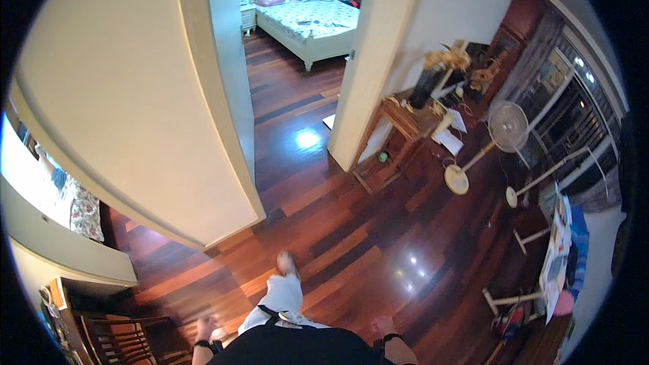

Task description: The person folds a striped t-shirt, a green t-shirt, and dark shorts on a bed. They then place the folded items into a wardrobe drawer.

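My left hand (205,328) hangs low beside my body, near a dark wooden slatted chair (132,338). Its fingers are small and blurred, and a pale patch shows next to it. On the other side my right hand (383,326) hangs over the wooden floor (341,263), touching nothing that I can see; how its fingers are held is unclear. Dark bands circle both wrists. Below me, one foot (286,263) in light trousers is forward on the floor.
Ahead, an open doorway shows a bed (304,20). Right of it are a wooden side table (412,118) with dried plants, a standing fan (507,126) and a cluttered desk (558,257). A wall corner (233,226) juts out at left, beside another opening.
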{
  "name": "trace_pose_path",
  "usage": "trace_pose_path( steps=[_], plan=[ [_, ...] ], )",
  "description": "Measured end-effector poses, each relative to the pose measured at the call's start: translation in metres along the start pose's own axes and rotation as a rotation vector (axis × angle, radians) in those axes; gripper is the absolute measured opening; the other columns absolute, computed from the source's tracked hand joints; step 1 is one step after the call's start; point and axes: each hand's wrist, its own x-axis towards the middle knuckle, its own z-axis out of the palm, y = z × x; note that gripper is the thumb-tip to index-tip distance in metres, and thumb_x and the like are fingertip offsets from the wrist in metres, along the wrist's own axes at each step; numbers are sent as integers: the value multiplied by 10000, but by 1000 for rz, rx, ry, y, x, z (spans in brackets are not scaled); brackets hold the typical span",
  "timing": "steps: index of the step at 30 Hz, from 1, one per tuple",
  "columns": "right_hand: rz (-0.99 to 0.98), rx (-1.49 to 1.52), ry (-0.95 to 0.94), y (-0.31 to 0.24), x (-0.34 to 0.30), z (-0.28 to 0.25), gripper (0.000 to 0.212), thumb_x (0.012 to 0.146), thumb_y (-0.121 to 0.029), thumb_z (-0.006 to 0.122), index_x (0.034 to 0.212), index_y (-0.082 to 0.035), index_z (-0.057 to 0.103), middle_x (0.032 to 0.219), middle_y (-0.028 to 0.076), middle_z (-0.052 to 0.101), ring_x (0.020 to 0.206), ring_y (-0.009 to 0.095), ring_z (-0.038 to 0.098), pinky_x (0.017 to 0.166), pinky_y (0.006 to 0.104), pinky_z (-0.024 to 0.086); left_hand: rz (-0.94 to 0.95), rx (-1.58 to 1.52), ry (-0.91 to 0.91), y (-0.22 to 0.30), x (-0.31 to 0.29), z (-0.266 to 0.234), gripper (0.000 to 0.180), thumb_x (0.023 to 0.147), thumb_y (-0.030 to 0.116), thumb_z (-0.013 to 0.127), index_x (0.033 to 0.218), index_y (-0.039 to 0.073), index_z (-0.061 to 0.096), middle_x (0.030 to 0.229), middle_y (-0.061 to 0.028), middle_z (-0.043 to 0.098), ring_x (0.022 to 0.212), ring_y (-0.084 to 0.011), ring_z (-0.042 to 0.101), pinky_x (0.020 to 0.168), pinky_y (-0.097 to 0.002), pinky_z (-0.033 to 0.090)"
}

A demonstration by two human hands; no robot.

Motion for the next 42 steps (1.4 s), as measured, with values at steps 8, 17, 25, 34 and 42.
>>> trace_pose_path(
  steps=[8, 17, 25, 34, 42],
  plan=[
    [-476, -482, 47, -296, 172, 263, 200, 875, -186, 602, 1003, -49, 671, 825, 108, 693, 646, 258, 637, 559, 371, 523, 432, 288, -297, 294, 323, 19, 242, 879, 133, 567, 1079, 71, 688, 1026, -176, 704, 890, -349, 678, 791, -417, 543],
    [-428, -1206, 289, -507, 349, 377, 200, 885, -141, 576, 938, -31, 736, 792, 95, 701, 699, 168, 651, 623, 357, 549, 350, -7, -731, 473, 622, 65, 256, 888, 217, 624, 1074, 56, 694, 1046, -131, 710, 973, -256, 663, 861, -385, 517],
    [-313, -1211, 59, -728, 476, 473, 174, 862, -161, 592, 886, -48, 722, 765, 105, 685, 676, 204, 642, 608, 407, 528, -444, -595, -261, 540, 807, 36, 198, 862, 176, 676, 1025, 66, 697, 890, -58, 680, 748, -158, 644, 623, -298, 520],
    [-519, -804, 383, -1042, 621, 621, 156, 872, -172, 577, 847, -57, 681, 750, 104, 661, 655, 221, 631, 575, 422, 505, -357, -314, -450, 642, 1008, 13, 143, 887, 128, 612, 1003, 63, 665, 798, -45, 649, 648, -137, 598, 520, -278, 474],
    [-234, -419, 666, -1059, 668, 724, 157, 882, -180, 563, 813, -65, 644, 736, 103, 640, 637, 237, 621, 546, 435, 484, -302, -168, -455, 767, 1356, -85, 116, 858, 55, 595, 951, 42, 663, 783, -58, 644, 614, -148, 585, 491, -291, 462]
  ],
)
